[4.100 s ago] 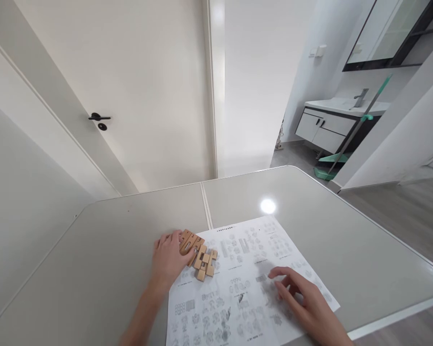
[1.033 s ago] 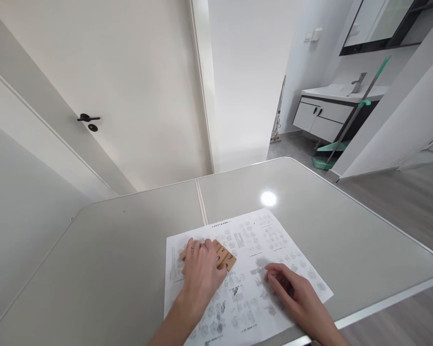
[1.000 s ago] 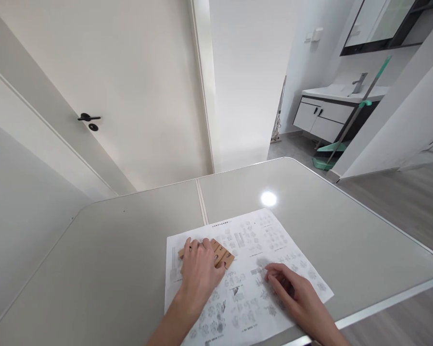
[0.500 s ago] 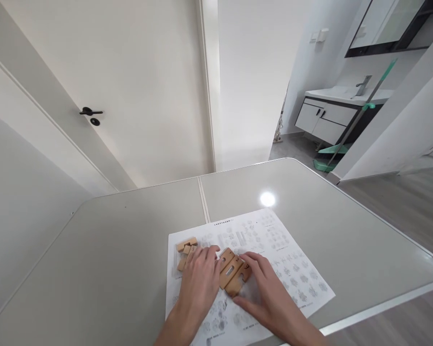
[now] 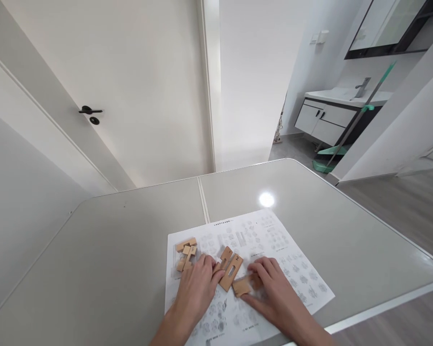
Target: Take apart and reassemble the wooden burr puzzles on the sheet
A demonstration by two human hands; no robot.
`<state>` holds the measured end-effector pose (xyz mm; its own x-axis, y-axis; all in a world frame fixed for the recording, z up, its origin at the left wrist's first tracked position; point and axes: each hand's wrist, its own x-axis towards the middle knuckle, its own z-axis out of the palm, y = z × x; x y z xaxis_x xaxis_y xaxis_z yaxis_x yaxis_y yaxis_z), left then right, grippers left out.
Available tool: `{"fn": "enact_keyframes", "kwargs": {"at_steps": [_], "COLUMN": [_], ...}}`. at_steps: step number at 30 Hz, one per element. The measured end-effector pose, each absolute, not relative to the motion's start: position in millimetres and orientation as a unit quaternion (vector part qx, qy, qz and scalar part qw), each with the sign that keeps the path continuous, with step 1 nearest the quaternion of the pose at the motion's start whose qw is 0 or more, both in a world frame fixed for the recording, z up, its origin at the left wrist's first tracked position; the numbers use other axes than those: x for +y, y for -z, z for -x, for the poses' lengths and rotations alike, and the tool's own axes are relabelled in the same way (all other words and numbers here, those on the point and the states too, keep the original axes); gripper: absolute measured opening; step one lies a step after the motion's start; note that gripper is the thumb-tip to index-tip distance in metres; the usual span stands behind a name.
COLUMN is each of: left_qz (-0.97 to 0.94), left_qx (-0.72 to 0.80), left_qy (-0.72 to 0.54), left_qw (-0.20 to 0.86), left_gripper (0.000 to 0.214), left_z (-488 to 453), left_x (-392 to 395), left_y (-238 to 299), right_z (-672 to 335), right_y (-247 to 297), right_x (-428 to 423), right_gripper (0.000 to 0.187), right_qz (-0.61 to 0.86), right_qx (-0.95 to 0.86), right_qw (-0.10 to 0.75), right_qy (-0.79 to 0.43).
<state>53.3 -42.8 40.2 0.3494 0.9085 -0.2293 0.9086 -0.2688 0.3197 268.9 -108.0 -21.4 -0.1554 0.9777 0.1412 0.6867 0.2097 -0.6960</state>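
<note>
Bar 2 [image 5: 227, 280] has just come free on its right: half a second ago it sat in one row with bar 1 [image 5: 226, 253] and bar 3 [image 5: 241, 287], low centre of frame. Bar 3 has since gone toward lower right and looks swung round; its number isn't readable now. Bar 1 is right beside bar 2. My read: set is being spread into single pieces, only part done. Block pile [image 5: 190, 251], left of bar 1, shows no clear shift.

All of it lies on the printed sheet [image 5: 290, 259], on the tabletop [image 5: 122, 259].

Axes: bars 1 and 2 roughly parallel, lower left to upper right, numbered ends at upper right. Bar 2 flat, slot lengthwise. Bar 3 blurred; nearer level, slightly up to the right, far end hidden.

Right hand [image 5: 272, 290]: fingers holding bar 3, thumb opposed. Left hand [image 5: 197, 286]: fingers narrow around bar 1's lower end; can't tell grip from light touch.
</note>
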Motion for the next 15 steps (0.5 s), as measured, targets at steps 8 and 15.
{"fn": "enact_keyframes", "kwargs": {"at_steps": [8, 15], "left_qz": [-0.801, -0.818], "left_qx": [0.548, 0.547], "left_qy": [-0.103, -0.12], "left_qw": [0.219, 0.129], "left_gripper": [0.036, 0.025], "left_z": [-53, -54], "left_x": [-36, -38], "left_y": [-20, -9], "right_z": [-294, -303], "right_y": [14, -5], "right_x": [-104, -100], "right_gripper": [0.013, 0.008], "right_qz": [0.566, 0.576], "right_qx": [-0.739, -0.721], "right_qw": [0.236, 0.245], "right_qy": [-0.281, -0.298]}}
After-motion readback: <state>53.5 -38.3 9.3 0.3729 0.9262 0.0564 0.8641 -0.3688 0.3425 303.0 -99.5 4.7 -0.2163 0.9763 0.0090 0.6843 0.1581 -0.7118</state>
